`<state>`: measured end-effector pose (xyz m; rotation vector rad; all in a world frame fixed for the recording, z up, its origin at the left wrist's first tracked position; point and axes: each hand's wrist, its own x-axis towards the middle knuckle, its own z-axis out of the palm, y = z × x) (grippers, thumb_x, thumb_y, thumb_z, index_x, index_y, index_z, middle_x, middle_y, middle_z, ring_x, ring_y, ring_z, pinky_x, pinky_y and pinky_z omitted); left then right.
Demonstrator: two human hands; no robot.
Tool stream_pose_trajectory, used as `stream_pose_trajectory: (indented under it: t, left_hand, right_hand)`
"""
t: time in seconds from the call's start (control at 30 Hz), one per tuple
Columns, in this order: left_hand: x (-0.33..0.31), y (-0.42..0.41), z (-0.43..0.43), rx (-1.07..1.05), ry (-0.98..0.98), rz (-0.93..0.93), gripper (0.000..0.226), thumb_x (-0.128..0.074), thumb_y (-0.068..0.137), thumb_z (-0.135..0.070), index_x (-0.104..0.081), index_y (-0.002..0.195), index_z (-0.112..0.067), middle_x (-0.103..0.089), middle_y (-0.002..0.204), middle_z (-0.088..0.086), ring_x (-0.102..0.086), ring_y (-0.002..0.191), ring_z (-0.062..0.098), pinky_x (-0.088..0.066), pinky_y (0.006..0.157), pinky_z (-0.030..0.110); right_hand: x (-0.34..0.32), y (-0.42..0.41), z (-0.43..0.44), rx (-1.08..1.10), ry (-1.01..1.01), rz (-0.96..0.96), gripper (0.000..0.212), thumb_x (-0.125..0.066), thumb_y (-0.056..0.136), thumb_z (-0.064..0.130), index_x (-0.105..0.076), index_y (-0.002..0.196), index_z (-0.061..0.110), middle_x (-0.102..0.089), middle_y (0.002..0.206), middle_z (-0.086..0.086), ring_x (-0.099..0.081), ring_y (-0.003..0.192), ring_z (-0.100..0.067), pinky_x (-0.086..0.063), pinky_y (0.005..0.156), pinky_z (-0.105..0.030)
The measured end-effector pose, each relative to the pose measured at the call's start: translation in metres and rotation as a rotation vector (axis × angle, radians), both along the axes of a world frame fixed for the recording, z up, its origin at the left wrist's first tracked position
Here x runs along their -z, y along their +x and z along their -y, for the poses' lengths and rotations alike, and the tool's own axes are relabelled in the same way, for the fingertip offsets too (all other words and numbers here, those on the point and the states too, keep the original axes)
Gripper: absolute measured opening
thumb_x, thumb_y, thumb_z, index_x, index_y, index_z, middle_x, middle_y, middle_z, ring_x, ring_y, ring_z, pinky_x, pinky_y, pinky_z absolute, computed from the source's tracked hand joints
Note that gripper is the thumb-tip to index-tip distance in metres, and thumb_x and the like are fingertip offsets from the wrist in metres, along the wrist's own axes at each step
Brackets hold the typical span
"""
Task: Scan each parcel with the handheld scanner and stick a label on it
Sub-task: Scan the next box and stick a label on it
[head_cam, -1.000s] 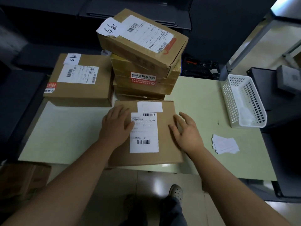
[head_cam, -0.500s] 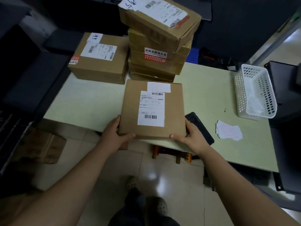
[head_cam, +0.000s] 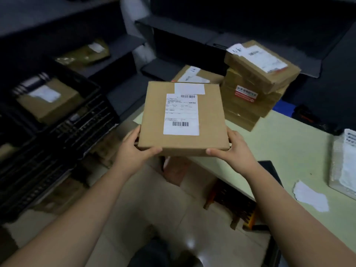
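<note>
parcel (head_cam: 183,120) up in the air, both hands on it: left hand (head_cam: 133,151) grips the near left corner, right hand (head_cam: 237,151) grips the near right corner, thumbs over the top edge, fingers tucked beneath. it hangs level, clear of the table (head_cam: 289,143), out over the floor by the table's left end, printed side up. shipping label (head_cam: 181,114) and a blank white sticker (head_cam: 189,88) both sit on the lid, so i'd judge this one is done and headed off the table, perhaps to the black crate (head_cam: 63,132) on the left. to do that well: carry it flat, support it from below, set it down label up, and don't drop it on the box (head_cam: 48,101) lying in there.

count now: one parcel in hand, two barcodes on its label. one stack (head_cam: 254,87) on the table, at least three boxes, lower seams hard to split. one flat box (head_cam: 194,75) behind the held parcel. one bubble-wrapped packet (head_cam: 344,164) at the right edge. one box in the crate. one small pile of paper slips (head_cam: 310,197). scanner? one dark flat thing (head_cam: 269,168) under the right forearm, can't tell.
</note>
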<state>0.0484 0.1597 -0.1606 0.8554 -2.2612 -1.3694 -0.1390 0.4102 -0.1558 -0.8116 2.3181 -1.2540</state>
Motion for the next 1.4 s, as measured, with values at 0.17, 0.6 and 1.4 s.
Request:
stream_pose_trajectory:
  t: [0.17,0.6,1.4]
  left_hand:
    - [-0.040,0.061,0.066,-0.254,-0.041,-0.046,0.095,-0.090,0.066,-0.033,-0.043,0.148,-0.029,-0.044,0.149,-0.009,-0.043,0.130,0.002,-0.031,0.102,0.012]
    - [-0.072,0.178,0.292,-0.645,-0.063,-0.069,0.094,-0.084,0.072,-0.042,-0.034,0.151,-0.036,-0.041,0.151,-0.013,-0.042,0.134,0.013,-0.042,0.110,0.041]
    - [0.030,0.065,0.570,-1.047,0.150,0.088,0.073,-0.089,0.069,-0.025,-0.056,0.133,-0.019,-0.059,0.117,-0.008,-0.056,0.107,0.010,-0.040,0.080,0.011]
  right_hand:
    - [-0.037,0.021,0.109,-0.172,-0.083,-0.059,0.083,-0.079,0.058,0.056,-0.043,0.133,0.051,-0.047,0.114,0.021,-0.044,0.116,-0.006,-0.035,0.092,-0.016]
    - [-0.071,0.082,0.444,-0.529,-0.138,0.078,0.067,-0.085,0.071,0.033,-0.049,0.122,0.057,-0.061,0.122,0.018,-0.057,0.105,0.009,-0.045,0.081,-0.012]
    - [0.054,-0.024,0.829,-0.786,0.159,0.095,0.096,-0.072,0.058,0.066,-0.046,0.141,0.026,-0.058,0.128,-0.002,-0.056,0.116,-0.019,-0.048,0.102,-0.042]
